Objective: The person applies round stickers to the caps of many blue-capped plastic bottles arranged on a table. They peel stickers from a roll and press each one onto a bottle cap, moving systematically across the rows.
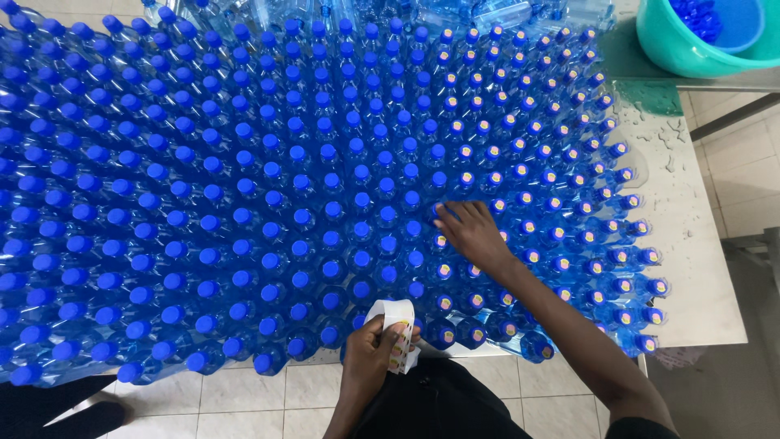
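- Right hand (471,232): extended over the packed bottles, palm down, fingers (452,213) spread and flat, gripping nothing. The fingertips rest on the blue bottle caps (388,213) at the line where plain caps meet stickered ones.
- Left hand (370,349): held at the near edge of the surface (699,268), fingers closed around a roll of sticker labels (396,325). The roll is white backing strip with small round yellow stickers; it stands between the thumb and the other fingers, just below the nearest row of bottles.
- Water bottles (244,244): clear blue plastic, upright, set cap to cap across nearly the whole surface. To the left of the right-hand fingers the caps are plain blue.
- Stickered caps (561,264): to the right of and below the right-hand fingers, each cap carries a round yellow sticker.
- Surface: white; a bare, wet strip shows well to the right of both hands.
- Green basin (674,49): far beyond the right hand at the upper right, holding loose blue caps.
- Floor (244,398): pale tiles, below the left hand.
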